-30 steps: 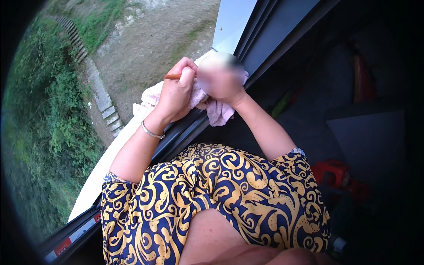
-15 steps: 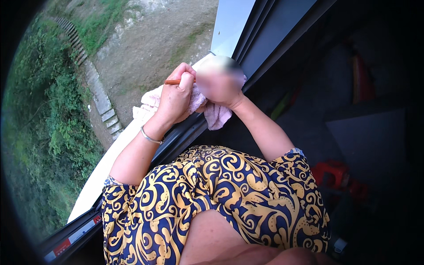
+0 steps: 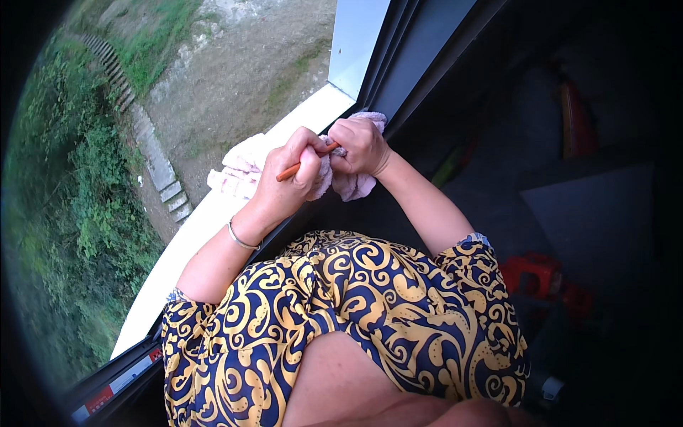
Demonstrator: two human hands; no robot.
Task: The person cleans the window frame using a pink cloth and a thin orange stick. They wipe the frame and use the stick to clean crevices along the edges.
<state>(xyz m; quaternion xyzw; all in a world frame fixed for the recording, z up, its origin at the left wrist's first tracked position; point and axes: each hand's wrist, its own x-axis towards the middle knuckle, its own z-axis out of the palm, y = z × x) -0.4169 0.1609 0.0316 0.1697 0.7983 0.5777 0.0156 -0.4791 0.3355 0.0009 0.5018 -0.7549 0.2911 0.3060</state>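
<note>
A thin orange-brown stick [image 3: 290, 171] slants through my closed left hand [image 3: 292, 171], its upper end reaching the fingers of my right hand [image 3: 361, 146]. The right hand is closed round a bunched pale pink towel [image 3: 353, 186], part of which pokes out above and below the fist. Towel folds also lie under and beside my left hand, and one loose end [image 3: 238, 174] spreads over the white window sill [image 3: 203, 228]. Where the stick's upper end meets the towel is partly hidden by my fingers. A silver bangle [image 3: 239, 236] circles my left wrist.
The dark window frame [image 3: 405, 67] rises just beyond my right hand, beside a white outer edge [image 3: 357, 43]. Outside, far below, are bare ground, concrete steps [image 3: 160, 171] and green bushes [image 3: 92, 213]. Red objects [image 3: 530, 276] sit in the dark room at right.
The stick has turned from nearly level to a steeper slant, and more of it shows between my hands. My left hand has dropped slightly. The view has shifted a little.
</note>
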